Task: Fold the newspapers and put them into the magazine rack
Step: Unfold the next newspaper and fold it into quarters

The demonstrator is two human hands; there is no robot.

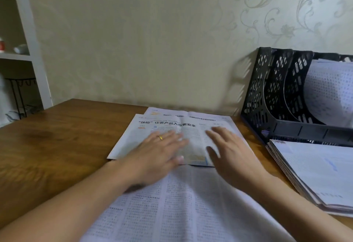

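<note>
A newspaper [166, 127] with a bold black headline lies on the wooden table [57, 146], its near half folded over. My left hand [158, 152], with a gold ring, rests flat on it, fingers spread. My right hand [229, 152] lies flat to the right of the centre crease, fingers apart. Another sheet of fine print [172, 207] spreads toward me under my forearms. The black mesh magazine rack [267, 93] stands at the right against the wall, with a curled newspaper [328, 93] in its right slot.
A stack of folded papers [317, 173] lies at the right, in front of the rack. A white shelf unit [28, 41] with small dishes stands at the far left. Patterned wallpaper backs the table.
</note>
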